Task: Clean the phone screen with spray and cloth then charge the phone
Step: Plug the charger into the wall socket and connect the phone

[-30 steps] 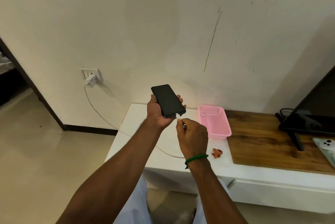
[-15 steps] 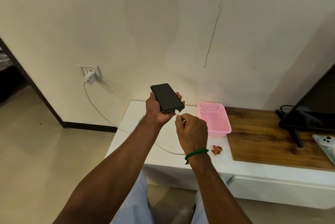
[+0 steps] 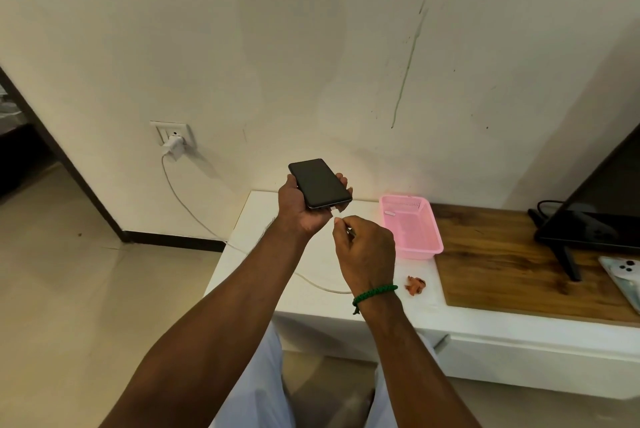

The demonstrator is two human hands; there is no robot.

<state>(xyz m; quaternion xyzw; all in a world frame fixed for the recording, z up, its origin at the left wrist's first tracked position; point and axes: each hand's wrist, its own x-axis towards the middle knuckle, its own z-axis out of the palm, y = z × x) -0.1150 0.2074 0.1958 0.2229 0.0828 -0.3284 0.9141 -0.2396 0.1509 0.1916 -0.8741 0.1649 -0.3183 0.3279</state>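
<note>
My left hand [image 3: 302, 209] grips a black phone [image 3: 319, 182], screen up and dark, above the left end of a white cabinet [image 3: 249, 254]. Just below the phone's near edge, my right hand [image 3: 363, 249] pinches the white plug of a charging cable [image 3: 194, 209]. The plug tip sits at the phone's bottom port; whether it is fully seated I cannot tell. The cable runs left across the cabinet and up to a white charger [image 3: 174, 147] in a wall socket. No spray or cloth is visible.
A pink plastic basket [image 3: 412, 233] stands on the cabinet to the right of my hands. A small orange scrap [image 3: 415, 285] lies near it. Further right are a wooden top [image 3: 502, 272], a dark screen on a stand [image 3: 595, 220] and a white phone [image 3: 623, 275].
My right hand has brought the plug up to the phone's bottom edge. The view has shifted slightly; both hands stay above the cabinet's left end.
</note>
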